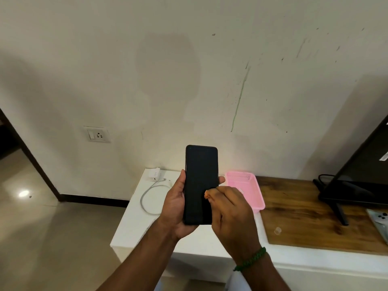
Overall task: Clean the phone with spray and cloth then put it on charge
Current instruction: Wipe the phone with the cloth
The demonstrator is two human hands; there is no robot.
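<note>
Nearest, right hand (233, 215) with a green wrist band (251, 259), fingers curled shut around a small orange scrap, possibly the cloth (207, 194), pressed on the dark screen. Left hand (176, 206) wrapped around the phone (200, 183), held upright above the white worktop (134, 227). Beyond the left hand, a coiled white cable (151, 198) and charger (154, 174). Beyond the right hand, a pink basket (249, 190); farther right, a wooden board (304, 215). Far left on the wall, a socket (97, 134).
</note>
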